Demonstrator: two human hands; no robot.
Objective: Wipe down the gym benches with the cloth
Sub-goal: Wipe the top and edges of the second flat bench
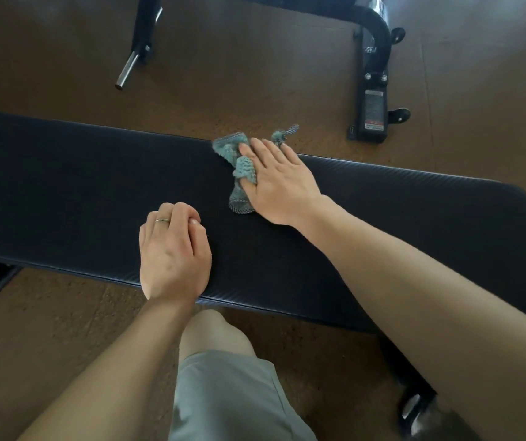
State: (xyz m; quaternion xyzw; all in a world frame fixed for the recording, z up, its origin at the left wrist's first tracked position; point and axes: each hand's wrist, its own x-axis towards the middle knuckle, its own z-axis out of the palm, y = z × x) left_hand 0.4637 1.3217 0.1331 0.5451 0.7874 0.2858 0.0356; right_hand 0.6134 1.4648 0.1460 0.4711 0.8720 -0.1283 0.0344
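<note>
Here is the black padded bench, stretching across the view from side to side, and everything is happening on top of it. The right hand is flat on the pad, fingers straight and spread, pressing down on a teal cloth. The cloth sits at the far edge of the bench, crumpled under the palm and fingers; one fold pokes up between the fingers, one corner trails back toward the middle of the pad, and another corner sticks out past the far edge of the bench, over the floor.

The left hand rests on the near half of the bench, well apart from the cloth. Its fingers are curled under loosely, knuckles up, and it holds nothing. There is a ring on one finger. The heel of that hand sits right at the near edge of the pad.

Beyond the bench, on the brown floor, stands a black equipment frame with bolts and a warning label on its foot, and a chrome peg angles down from another black post further left. On the near side of the bench, a bare knee and light grey shorts show between the two forearms, just below the pad's edge.
</note>
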